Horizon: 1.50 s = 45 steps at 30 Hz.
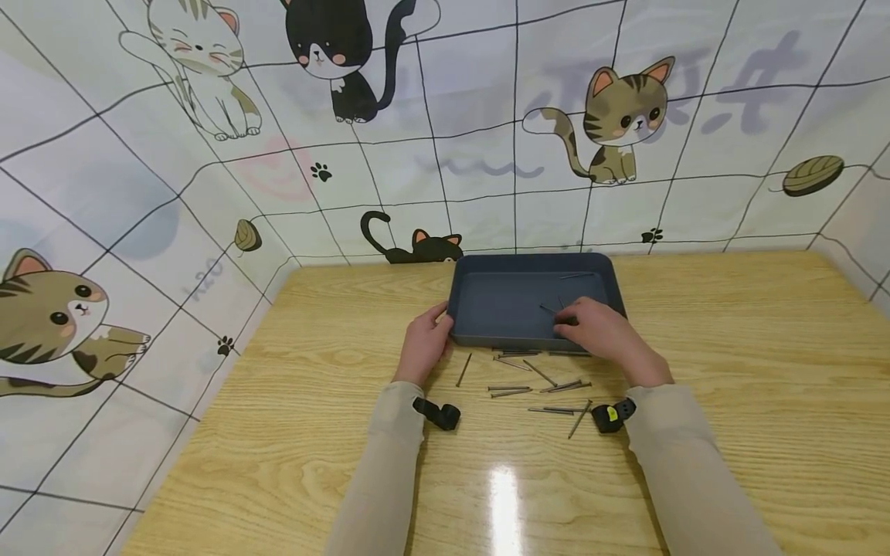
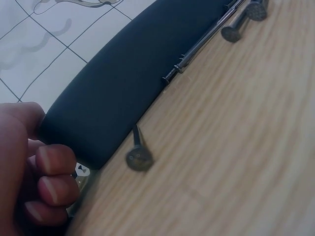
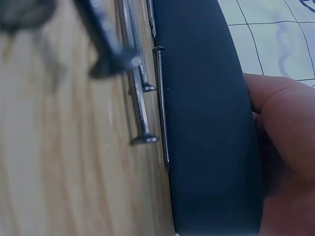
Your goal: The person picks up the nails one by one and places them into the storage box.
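Left hand [image 1: 422, 345] grips the tray's [image 1: 487, 309] near-left corner; right hand [image 1: 599, 332] reaches over its front rim, grasp hidden.
Tray's long axis runs left-right; loose nails [image 1: 530, 386] lie before it.

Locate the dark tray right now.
In the head view the dark tray sits on the wooden table at centre, near the back wall, between the left hand and right hand, loose nails just before it.
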{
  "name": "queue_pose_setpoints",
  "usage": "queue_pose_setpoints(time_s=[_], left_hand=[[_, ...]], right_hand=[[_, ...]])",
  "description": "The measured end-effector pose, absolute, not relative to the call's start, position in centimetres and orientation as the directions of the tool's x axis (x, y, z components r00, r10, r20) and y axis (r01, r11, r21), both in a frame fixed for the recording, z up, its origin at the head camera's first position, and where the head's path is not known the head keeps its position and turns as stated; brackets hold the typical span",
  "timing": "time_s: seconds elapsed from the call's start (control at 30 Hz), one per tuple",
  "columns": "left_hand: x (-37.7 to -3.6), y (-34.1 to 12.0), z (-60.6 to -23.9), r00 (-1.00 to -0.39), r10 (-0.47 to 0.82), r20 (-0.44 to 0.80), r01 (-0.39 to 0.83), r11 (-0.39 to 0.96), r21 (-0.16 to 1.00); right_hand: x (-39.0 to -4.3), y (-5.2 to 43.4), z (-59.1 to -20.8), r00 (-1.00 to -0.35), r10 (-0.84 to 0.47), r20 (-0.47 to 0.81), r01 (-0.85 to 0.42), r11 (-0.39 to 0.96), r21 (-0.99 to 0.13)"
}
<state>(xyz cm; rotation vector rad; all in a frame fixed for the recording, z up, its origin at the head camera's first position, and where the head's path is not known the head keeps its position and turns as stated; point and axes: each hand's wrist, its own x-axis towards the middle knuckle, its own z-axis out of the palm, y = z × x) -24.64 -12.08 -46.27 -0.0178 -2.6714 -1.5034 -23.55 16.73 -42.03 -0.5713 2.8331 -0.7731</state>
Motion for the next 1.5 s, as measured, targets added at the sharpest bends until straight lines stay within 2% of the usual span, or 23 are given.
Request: queue_pose_setpoints(time_s=[0.53, 0.8, 1.13, 1.5], left_hand=[[-24.7, -12.0, -46.2, -0.998, -0.035, 0.061, 0.032, 0.545, 0.838], [-24.7, -12.0, -46.0, -0.997, -0.032, 0.064, 0.037, 0.538, 0.842], [-24.8, -12.0, -46.3, -0.997, -0.042, 0.060, 0.027, 0.540, 0.841], [-24.8, -12.0, -46.3, -0.997, -0.051, 0.062, 0.027, 0.515, 0.857]], right_hand=[[-23.7, 16.8, -42.0, -0.919, -0.394, 0.008, -0.340, 0.784, -0.519], [-23.8, 16.8, -41.9, -0.937, -0.349, 0.033, -0.304, 0.765, -0.568], [-23.7, 16.1, -41.0, -0.928, -0.356, 0.112, -0.351, 0.733, -0.583], [-22.7, 14.5, -39.4, -0.908, -0.410, 0.085, -0.376, 0.710, -0.595]])
